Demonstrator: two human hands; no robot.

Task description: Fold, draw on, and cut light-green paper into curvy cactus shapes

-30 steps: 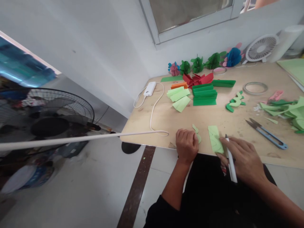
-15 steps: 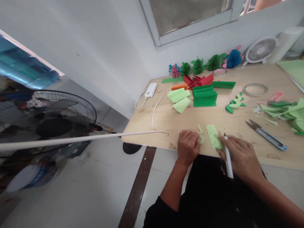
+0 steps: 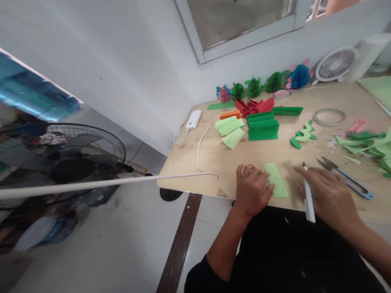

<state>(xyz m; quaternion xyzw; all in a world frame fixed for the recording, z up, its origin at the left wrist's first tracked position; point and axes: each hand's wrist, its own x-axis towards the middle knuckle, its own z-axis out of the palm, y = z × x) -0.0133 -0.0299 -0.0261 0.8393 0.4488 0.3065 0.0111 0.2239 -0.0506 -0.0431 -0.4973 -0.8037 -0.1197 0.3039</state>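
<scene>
1. Right hand (image 3: 331, 197) is gripping the white pen (image 3: 308, 200).
2. Left hand (image 3: 252, 190), thumb apart from fingers, is resting left of the pale-green paper strip (image 3: 277, 182).
3. Strip is lying between them, probably light, easily creasing; edges suit holding.

Pale green paper (image 3: 277, 181), white pen (image 3: 308, 197)
We're holding the pen aslant, near the flat, faintly curve-marked paper.

A head-worn camera looks forward and down from close above the wooden table (image 3: 227, 158), facing the white wall (image 3: 241, 65).
</scene>
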